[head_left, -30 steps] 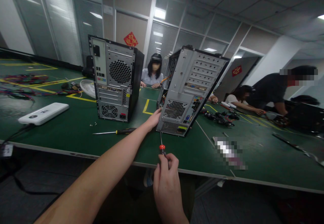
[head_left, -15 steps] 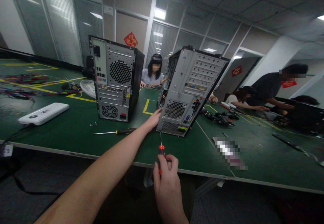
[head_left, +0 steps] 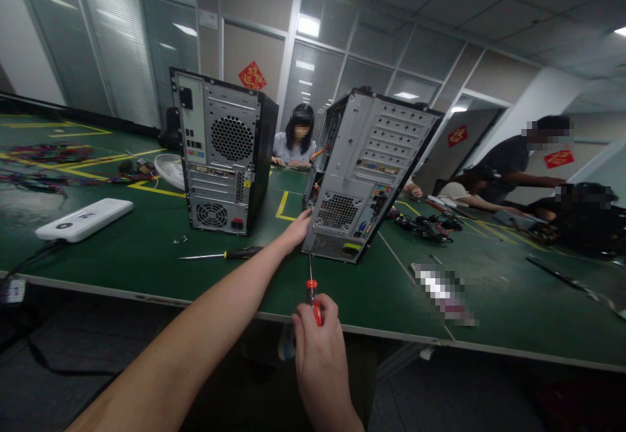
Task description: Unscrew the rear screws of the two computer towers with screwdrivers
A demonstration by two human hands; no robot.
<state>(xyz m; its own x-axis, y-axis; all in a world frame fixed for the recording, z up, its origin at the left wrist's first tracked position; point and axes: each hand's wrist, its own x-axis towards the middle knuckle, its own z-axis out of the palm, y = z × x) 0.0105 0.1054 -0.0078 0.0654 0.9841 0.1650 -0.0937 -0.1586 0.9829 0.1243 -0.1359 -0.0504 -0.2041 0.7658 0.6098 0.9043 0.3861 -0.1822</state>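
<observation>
My right hand (head_left: 320, 347) grips the red and dark handle of a screwdriver (head_left: 312, 287), fingers pinched around it. The shaft points up and away, and its tip meets the bottom rear edge of a grey computer case (head_left: 342, 158). That case leans to the right, its rear panel towards me. My left hand (head_left: 299, 229) holds the lower left side of the same case, with the fingertips partly hidden at its edge. A second computer case (head_left: 222, 165) stands upright to the left. Beside my left forearm lies another screwdriver (head_left: 215, 256) with a black and yellow handle.
Small screws (head_left: 180, 240) lie before the left case. A white power bank (head_left: 84, 219), a white basket (head_left: 169, 170) and loose wires (head_left: 44, 152) are at left. Black cables (head_left: 428, 225) lie to the right. One person (head_left: 295, 139) sits opposite; others work at far right.
My right hand has shifted slightly and its fingers have rolled around the screwdriver handle, showing more red. The left hand and both cases stay put. A standing person at far right has moved.
</observation>
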